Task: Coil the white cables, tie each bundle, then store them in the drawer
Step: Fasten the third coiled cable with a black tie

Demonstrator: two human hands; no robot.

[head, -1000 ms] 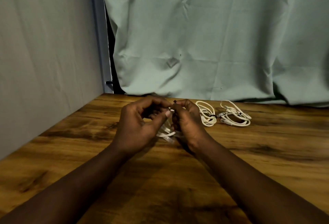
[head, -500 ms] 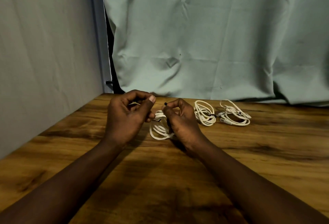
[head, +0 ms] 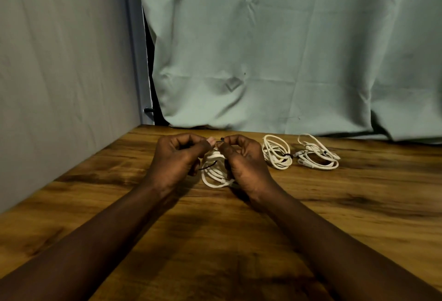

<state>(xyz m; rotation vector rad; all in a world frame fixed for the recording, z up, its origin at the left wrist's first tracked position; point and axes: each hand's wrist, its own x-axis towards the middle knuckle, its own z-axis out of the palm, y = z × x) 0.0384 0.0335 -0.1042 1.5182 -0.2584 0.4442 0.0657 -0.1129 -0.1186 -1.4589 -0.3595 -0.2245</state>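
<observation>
A coiled white cable [head: 213, 173] rests on the wooden table [head: 358, 205] between my two hands. A thin black tie [head: 207, 166] runs across the coil and up to my fingertips. My left hand [head: 178, 159] pinches one end of the tie with thumb and forefinger. My right hand [head: 244, 162] pinches the other end, its fingers also against the coil's right side. Both pinches meet above the coil. To the right lie two more coiled white cable bundles, the middle bundle [head: 277, 152] with a dark tie on it and the right bundle [head: 318, 155].
A grey wall [head: 59, 73] borders the table's left edge. A pale green curtain [head: 287, 49] hangs along the back edge. No drawer is in view. Bare wood lies in front of my forearms and at the right.
My hands first drew apart, exposing the coil on the table, then came back together above it. The tie ends now meet between my fingertips. The other two bundles have not moved.
</observation>
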